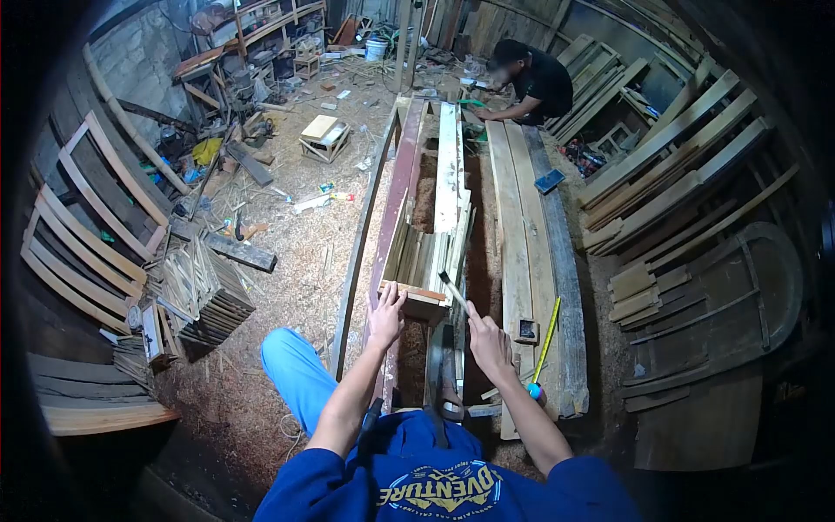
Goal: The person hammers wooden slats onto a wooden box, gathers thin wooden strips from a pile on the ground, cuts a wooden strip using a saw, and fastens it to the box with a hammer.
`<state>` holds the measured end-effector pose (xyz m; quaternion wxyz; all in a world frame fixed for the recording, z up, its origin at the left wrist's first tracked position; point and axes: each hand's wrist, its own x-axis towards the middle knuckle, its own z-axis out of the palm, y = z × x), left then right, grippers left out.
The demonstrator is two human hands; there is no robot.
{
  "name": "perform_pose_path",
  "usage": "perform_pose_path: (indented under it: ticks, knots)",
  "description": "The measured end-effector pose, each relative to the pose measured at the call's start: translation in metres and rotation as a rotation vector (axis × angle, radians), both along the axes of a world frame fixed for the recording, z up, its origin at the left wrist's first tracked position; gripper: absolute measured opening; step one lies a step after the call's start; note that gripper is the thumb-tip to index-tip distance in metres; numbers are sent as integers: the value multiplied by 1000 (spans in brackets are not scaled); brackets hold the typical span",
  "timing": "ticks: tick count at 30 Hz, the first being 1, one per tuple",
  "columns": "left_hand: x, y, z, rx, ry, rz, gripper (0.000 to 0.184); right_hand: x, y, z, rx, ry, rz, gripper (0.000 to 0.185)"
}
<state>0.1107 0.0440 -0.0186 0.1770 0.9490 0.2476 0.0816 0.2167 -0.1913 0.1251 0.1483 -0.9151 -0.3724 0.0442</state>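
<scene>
In the head view, my right hand is wrapped around the handle of a hammer, its dark head just above the right end of a reddish-brown wooden strip. That strip lies across the near end of a stack of thin wooden slats. My left hand grips the strip's left end, with the fingers over its edge. The stack rests on long boards in front of me. A second plank bench to the right bears a yellow tape measure, pulled out, and a small dark square box.
A co-worker in dark clothes crouches at the bench's far end. Curved wooden frames and bundled slats stand left. Planks and a rounded panel lean right. Shavings cover the floor around a small wooden stool.
</scene>
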Motion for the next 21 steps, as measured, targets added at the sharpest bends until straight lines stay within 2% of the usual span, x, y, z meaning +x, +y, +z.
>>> perform_pose_path:
  ticks: [2, 3, 5, 6, 7, 10, 11, 13, 15, 17, 19, 21]
  knots:
    - [0, -1, -1, 16, -23, -4, 67, -1, 5, 4, 180, -54, 51, 45]
    - [-2, 0, -2, 33, -44, -15, 67, -2, 2, -1, 180, -50, 43, 45]
    - [-4, 0, -3, 46, -28, -21, 67, -1, 0, -18, -19, -31, 2, 45]
    - [-4, -1, -2, 55, -20, -19, 68, 11, -10, -45, -82, -6, 32, 45]
    - [-3, -2, -5, -9, -11, -7, 69, 4, -10, -41, -77, -9, 33, 45]
    - [-1, 1, -10, 50, -28, 4, 69, -13, -3, -12, 155, -56, -8, 45]
    - [-3, 1, -7, 43, -30, -5, 69, -20, -2, -13, 152, -54, -15, 45]
    - [-4, -2, -4, 38, -28, -27, 70, -34, -7, -20, 409, -156, -27, 45]
    - [-3, 0, -3, 24, -21, -22, 70, -36, -19, -49, 330, -182, -53, 48]
    - [-4, 0, 0, 0, -16, -37, 71, -31, -27, -73, 98, -6, -125, 51]
    - [0, 2, -6, 92, 53, -32, 82, -32, -17, -62, 190, 7, -128, 53]
    - [-4, 2, -13, 117, 28, -40, 82, -44, -9, -42, 512, -113, -86, 52]
